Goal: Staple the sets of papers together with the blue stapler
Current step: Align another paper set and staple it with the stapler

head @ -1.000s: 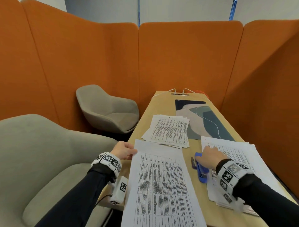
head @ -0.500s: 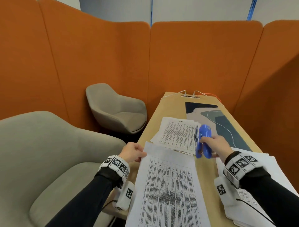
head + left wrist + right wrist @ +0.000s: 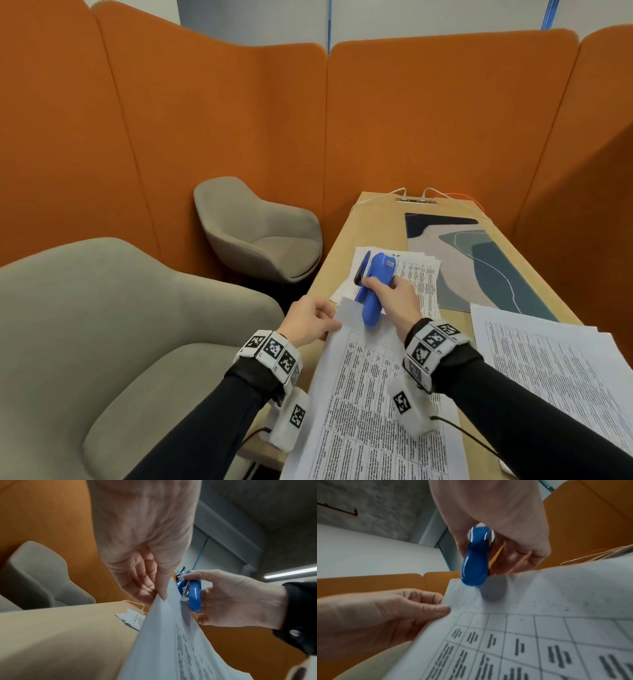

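Observation:
My right hand grips the blue stapler in the air, its rear end low over the top left corner of the near set of papers. The stapler points away from me, nose up. My left hand pinches that set's left top edge between thumb and fingers and holds the corner raised. A second set lies farther up the wooden table. A third set lies at the right.
A patterned desk mat lies at the table's far right, with cables and a socket strip at the far end. Two beige armchairs stand left of the table. Orange padded walls enclose the booth.
My right hand picked the stapler up off the table at the right and carried it left to the near set's top left corner. My left hand kept its pinch on that set.

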The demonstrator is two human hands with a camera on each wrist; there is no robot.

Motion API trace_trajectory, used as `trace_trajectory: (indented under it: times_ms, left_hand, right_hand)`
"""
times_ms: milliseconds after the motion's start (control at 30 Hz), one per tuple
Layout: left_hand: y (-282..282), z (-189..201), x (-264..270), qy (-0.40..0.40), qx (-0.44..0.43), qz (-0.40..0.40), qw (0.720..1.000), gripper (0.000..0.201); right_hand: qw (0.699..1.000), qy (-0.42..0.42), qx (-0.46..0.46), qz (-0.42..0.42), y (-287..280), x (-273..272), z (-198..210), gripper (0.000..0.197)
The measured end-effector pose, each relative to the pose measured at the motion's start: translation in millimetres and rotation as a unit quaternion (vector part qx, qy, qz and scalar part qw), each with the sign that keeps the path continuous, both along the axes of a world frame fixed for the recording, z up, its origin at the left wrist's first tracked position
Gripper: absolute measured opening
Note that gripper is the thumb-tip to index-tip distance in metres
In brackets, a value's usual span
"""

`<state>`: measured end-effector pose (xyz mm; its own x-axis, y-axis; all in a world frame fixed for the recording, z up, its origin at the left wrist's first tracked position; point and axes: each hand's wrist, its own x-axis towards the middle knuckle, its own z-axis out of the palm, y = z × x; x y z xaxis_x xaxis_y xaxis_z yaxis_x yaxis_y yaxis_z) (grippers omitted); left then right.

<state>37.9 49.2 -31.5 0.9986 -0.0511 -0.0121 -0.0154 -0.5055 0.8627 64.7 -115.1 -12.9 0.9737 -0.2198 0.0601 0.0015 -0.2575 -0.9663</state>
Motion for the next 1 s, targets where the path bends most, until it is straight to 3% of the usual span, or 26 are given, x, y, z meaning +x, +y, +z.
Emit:
trace_trajectory:
  times_ms: [200,333,733,1000]
  left_hand:
    - [-14.9,10.2,-6.1,-0.015,0.003,-0.018,1.000,0.018]
    - [-23.4,12.8,-9.6,-0.017,0.005,-0.023,1.000,0.022]
    - [-26.8,14.1,-11.9,0.002,-0.011,-0.030,0.999,0.025]
    - [-30.0,12.3,-17.1,-0.049,0.032,-0.008,0.998,0.010]
  right_hand:
    - [0.999,-0.013,-0.024,-0.035,14.5,4.9,-2.3,0.025]
    - [0.998,-0.018,0.011,-0.057,20.6,4.3,-2.8,0.037]
    - [0.997,-0.055,-0.028,-0.052,28.5,-0.8,8.8,0.044]
    - [0.997,-0.067,0.012,-0.044,25.1,-2.2,9.2,0.042]
